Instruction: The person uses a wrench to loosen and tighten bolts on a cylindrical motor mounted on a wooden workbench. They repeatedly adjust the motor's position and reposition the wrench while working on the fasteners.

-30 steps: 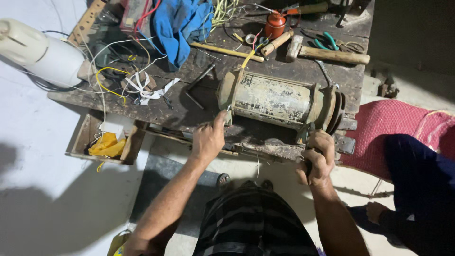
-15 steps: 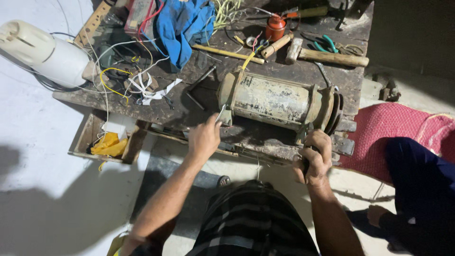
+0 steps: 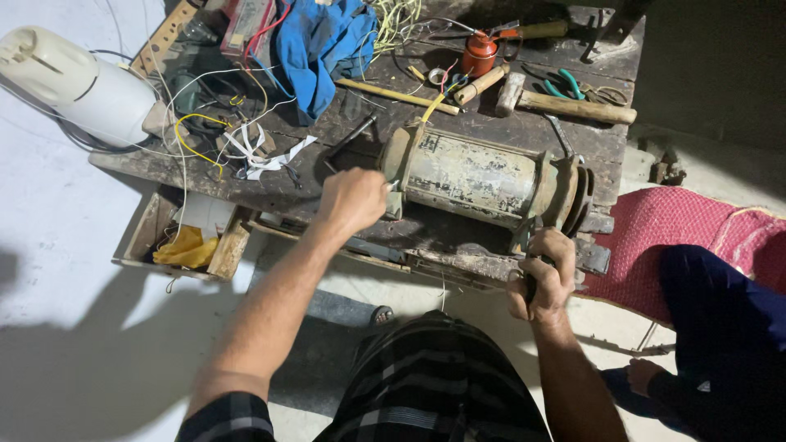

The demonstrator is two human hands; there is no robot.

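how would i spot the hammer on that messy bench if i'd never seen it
Start at the dark wooden bench and find the big grey motor lying on it. Behind the motor, toward the bench's far right corner, lies the hammer. Its thick pale wooden handle and blocky head set it apart from the green-handled pliers beside it.

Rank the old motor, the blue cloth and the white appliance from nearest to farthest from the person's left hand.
1. Old motor: touching the left hand, just to the hand's right.
2. Blue cloth: farther back on the workbench, above the hand.
3. White appliance: far left, at the bench's end.
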